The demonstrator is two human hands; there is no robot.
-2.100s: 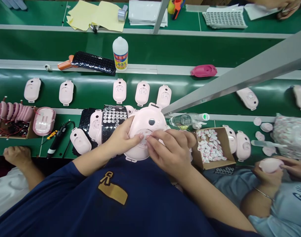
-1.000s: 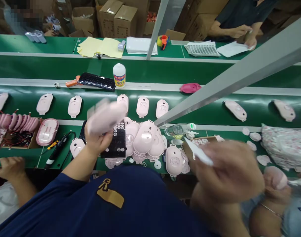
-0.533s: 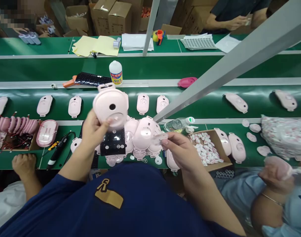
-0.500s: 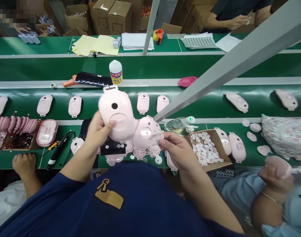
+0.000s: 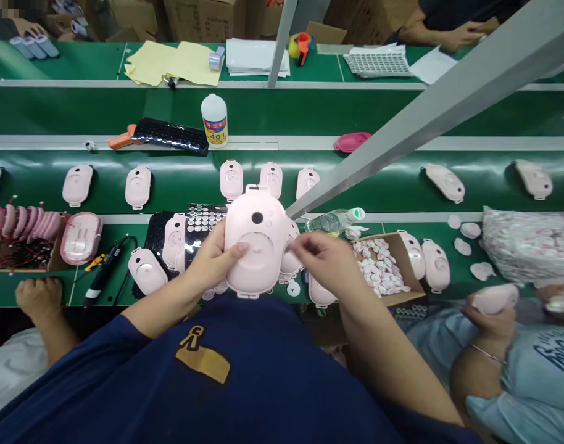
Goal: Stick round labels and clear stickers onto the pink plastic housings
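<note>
**Left grip [image 5: 215, 254] closed on pink shell [image 5: 255, 265]; right grip [image 5: 331, 262] load unclear**

Left: thumb on shell's face by the round recess, other fingers wrapped behind. Right: fingers curled, tips just beside shell's right edge; can't tell if pinching or touching anything.

Right of right grip, on worktop [image 5: 458, 274]: carton [image 5: 406, 266] of small white-and-pink parts [image 5: 381, 268]. Left of left grip: another shell [image 5: 147, 271]. Beyond both grips: "401" bottle [image 5: 215, 121], upright.

rear: cdbd boxes [image 5: 224, 21] | far grn bench [image 5: 92, 61] | 2 gry posts [image 5: 416, 125] | mid grn surface [image 5: 184, 182], shiny w/ glare
</note>
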